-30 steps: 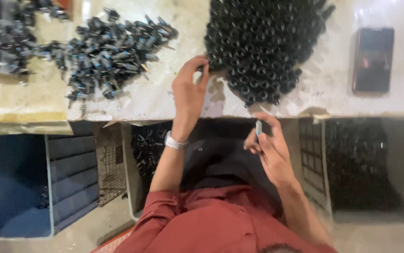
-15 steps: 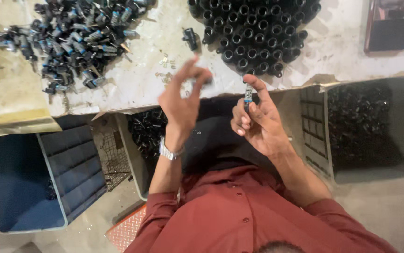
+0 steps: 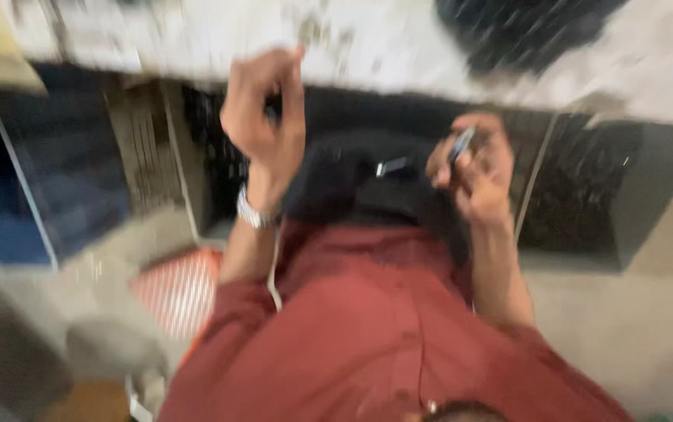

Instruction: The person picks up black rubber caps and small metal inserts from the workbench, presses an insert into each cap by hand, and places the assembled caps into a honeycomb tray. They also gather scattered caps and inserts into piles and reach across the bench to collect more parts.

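The view is heavily blurred. My left hand (image 3: 262,109), with a metal watch on the wrist, is raised at the front edge of the pale worktop (image 3: 196,39), fingers curled. Something dark shows between its fingers, but I cannot tell whether it is held. My right hand (image 3: 473,168) hangs below the worktop's edge over my dark lap. It pinches a small thin part (image 3: 461,144) with a shiny tip, held upright. A heap of black parts (image 3: 524,31) lies on the worktop, beyond the right hand.
Under the worktop a blue crate (image 3: 8,180) stands at the left and a bin of dark parts (image 3: 586,187) at the right. An orange-and-white striped object (image 3: 176,293) lies on the floor beside my left elbow.
The camera has tipped down, so the worktop has slid to the top of the view. Both hands have drawn back from the heap, and the left hand's fingers have curled in.
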`<action>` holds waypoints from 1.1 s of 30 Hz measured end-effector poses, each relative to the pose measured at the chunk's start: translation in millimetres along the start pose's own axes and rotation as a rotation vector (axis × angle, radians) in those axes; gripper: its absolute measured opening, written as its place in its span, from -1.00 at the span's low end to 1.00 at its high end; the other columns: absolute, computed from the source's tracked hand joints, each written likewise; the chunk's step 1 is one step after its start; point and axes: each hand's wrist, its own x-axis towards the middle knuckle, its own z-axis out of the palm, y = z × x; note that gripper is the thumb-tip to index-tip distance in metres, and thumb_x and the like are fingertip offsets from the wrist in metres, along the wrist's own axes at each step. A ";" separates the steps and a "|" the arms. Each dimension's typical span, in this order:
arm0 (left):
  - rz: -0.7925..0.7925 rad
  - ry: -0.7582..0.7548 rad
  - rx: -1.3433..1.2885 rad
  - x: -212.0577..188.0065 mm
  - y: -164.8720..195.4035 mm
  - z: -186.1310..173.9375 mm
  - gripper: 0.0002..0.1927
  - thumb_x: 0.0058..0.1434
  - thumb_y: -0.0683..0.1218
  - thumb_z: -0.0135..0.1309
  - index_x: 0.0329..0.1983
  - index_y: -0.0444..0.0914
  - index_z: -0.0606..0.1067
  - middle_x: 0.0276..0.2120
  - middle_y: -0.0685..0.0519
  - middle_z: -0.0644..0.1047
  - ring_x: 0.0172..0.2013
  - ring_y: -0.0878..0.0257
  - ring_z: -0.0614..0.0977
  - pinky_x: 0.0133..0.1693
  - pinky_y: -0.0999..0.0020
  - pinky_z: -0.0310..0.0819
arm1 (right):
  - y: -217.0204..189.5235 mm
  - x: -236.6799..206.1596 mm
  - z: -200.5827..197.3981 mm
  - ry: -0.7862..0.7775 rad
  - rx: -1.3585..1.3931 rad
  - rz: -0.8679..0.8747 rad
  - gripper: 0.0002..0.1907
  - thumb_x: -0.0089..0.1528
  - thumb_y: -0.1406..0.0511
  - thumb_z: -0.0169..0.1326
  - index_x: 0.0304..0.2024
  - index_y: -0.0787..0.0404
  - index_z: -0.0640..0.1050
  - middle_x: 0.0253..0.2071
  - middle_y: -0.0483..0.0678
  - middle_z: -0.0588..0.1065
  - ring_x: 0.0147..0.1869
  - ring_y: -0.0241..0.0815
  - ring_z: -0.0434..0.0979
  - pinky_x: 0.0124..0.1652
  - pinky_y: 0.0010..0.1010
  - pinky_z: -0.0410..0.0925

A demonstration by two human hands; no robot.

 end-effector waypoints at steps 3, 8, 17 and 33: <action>-0.044 -0.234 -0.117 -26.1 -8.2 -13.5 -0.76 0.29 -0.44 0.17 -0.06 -0.31 0.57 -0.13 -0.04 0.64 -0.26 0.22 0.65 -0.27 0.39 0.52 | 8.7 -8.9 -7.9 0.022 -0.030 0.018 -0.64 0.48 0.27 0.13 0.22 0.24 0.35 -0.43 0.01 0.40 -0.38 -0.22 0.36 -0.32 -0.38 0.29; 0.126 -0.795 -0.099 -59.7 -2.5 -16.0 -0.68 0.21 -0.31 0.19 0.04 -0.26 0.56 -0.14 0.00 0.58 -0.18 0.08 0.63 -0.14 0.24 0.56 | 3.3 -11.8 -9.3 -0.015 -0.041 0.020 -0.61 0.45 0.25 0.13 0.26 0.21 0.37 -0.43 0.01 0.42 -0.40 -0.24 0.39 -0.31 -0.43 0.30; 0.283 -0.945 -0.016 -74.4 -17.6 -4.8 -0.67 0.21 -0.23 0.09 0.06 -0.31 0.56 -0.12 -0.01 0.54 -0.11 0.07 0.59 -0.06 0.24 0.54 | -4.6 -1.1 9.2 0.032 -1.011 0.251 -0.64 0.50 0.50 -0.12 0.33 0.21 0.35 -0.23 -0.05 0.53 -0.25 -0.26 0.44 -0.20 -0.48 0.37; 0.174 -0.838 -0.092 -95.1 -10.7 15.9 -0.73 0.28 -0.21 0.22 0.05 -0.23 0.58 -0.11 0.02 0.57 -0.13 0.09 0.63 -0.13 0.22 0.58 | 7.1 -4.6 30.4 0.102 -1.278 0.229 -0.60 0.39 0.48 -0.04 0.28 0.18 0.42 -0.09 0.09 0.55 -0.15 -0.03 0.58 -0.13 -0.30 0.43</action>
